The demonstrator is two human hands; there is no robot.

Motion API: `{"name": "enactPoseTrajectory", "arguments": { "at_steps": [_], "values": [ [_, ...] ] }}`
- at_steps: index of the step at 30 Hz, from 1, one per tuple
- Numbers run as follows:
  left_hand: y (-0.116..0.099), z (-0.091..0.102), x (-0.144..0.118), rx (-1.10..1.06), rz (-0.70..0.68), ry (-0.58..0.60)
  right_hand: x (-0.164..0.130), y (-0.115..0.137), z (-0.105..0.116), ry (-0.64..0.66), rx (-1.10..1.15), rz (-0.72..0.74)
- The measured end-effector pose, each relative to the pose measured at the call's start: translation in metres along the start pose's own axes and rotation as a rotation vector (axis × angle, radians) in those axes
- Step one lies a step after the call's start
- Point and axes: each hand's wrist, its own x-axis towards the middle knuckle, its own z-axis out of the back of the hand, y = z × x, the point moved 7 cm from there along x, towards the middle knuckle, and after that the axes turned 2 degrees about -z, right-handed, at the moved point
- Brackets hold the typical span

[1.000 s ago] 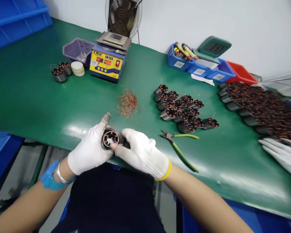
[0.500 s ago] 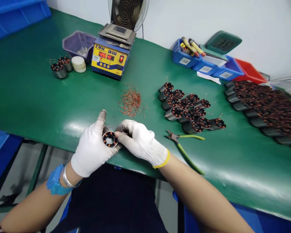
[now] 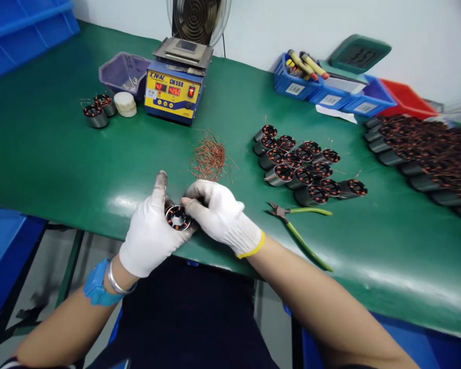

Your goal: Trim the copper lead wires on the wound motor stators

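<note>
A motor stator (image 3: 179, 226), a metal ring with copper windings and a dark core, sits in my gloved left hand (image 3: 149, 233), whose fingers wrap round it and whose thumb points up. The open end of the stator faces me. My right hand (image 3: 217, 212), in a white glove with a yellow cuff, is closed in a pinch at the stator's upper right rim. What lies between its fingertips is too small to make out. Just beyond both hands is a heap of copper wire clippings (image 3: 209, 158). Green-handled cutting pliers (image 3: 279, 211) lie opened to the right.
Several stators (image 3: 294, 160) stand in a group on the green table (image 3: 138, 154), with more (image 3: 426, 159) at far right. Two stators (image 3: 96, 117) stand left, near a white round block (image 3: 125, 104), purple bin (image 3: 119, 69) and yellow-blue solder pot (image 3: 172, 95). Blue bins (image 3: 294, 88) line the wall.
The camera view has shifted slightly. Both hands stay at the stator; my right fingertips have moved a little up along its rim.
</note>
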Motion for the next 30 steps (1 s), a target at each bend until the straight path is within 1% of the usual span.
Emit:
{"name": "enactPoseTrajectory", "arguments": {
  "at_steps": [2,5,7,9,10,11,12,13,14,15,16,17,18,20,22,23,25,28,30],
  "values": [
    [-0.001,-0.001,0.0,-0.001,0.0,0.004,-0.013,-0.007,0.006,-0.007,-0.064,-0.026],
    [-0.003,-0.002,0.0,0.007,-0.03,0.028,-0.033,-0.013,0.011,0.018,-0.21,-0.021],
    [-0.004,-0.002,0.001,0.023,-0.051,0.036,-0.039,-0.015,0.012,0.05,-0.289,-0.021],
    [-0.003,-0.002,0.002,0.04,-0.077,0.056,-0.04,-0.02,0.016,0.077,-0.359,-0.072],
    [-0.003,-0.002,0.003,0.039,-0.091,0.07,-0.039,-0.021,0.021,0.056,-0.387,-0.094],
    [-0.003,-0.002,0.004,0.03,-0.104,0.084,-0.038,-0.02,0.029,-0.001,-0.399,-0.097],
    [-0.002,-0.003,0.005,0.017,-0.115,0.097,-0.038,-0.016,0.038,-0.077,-0.386,-0.07],
    [-0.002,-0.003,0.005,0.004,-0.121,0.107,-0.039,-0.009,0.045,-0.141,-0.353,-0.008],
    [-0.001,-0.003,0.006,-0.003,-0.123,0.113,-0.041,-0.001,0.048,-0.178,-0.318,0.071],
    [-0.001,-0.002,0.006,-0.003,-0.122,0.115,-0.043,0.007,0.047,-0.17,-0.295,0.157],
    [-0.001,-0.002,0.006,0.006,-0.119,0.119,-0.044,0.013,0.041,-0.122,-0.296,0.227],
    [-0.001,-0.002,0.006,0.017,-0.115,0.121,-0.045,0.016,0.031,-0.045,-0.328,0.262],
    [-0.002,-0.002,0.006,0.026,-0.111,0.12,-0.045,0.015,0.02,0.035,-0.382,0.26],
    [-0.004,-0.001,0.007,0.036,-0.116,0.107,-0.043,0.004,0.002,0.159,-0.483,0.167],
    [-0.006,0.0,0.007,0.051,-0.142,0.097,-0.04,-0.009,-0.009,0.251,-0.518,0.073],
    [-0.007,0.001,0.007,0.065,-0.158,0.095,-0.038,-0.013,-0.011,0.278,-0.521,0.057],
    [-0.01,0.001,0.006,0.1,-0.194,0.093,-0.037,-0.016,-0.011,0.298,-0.521,0.077],
    [-0.011,0.003,0.005,0.142,-0.225,0.083,-0.035,-0.015,-0.006,0.312,-0.526,0.094],
    [-0.016,0.005,0.004,0.117,-0.285,0.109,-0.035,-0.011,-0.006,0.334,-0.529,0.102]
  ]
}}
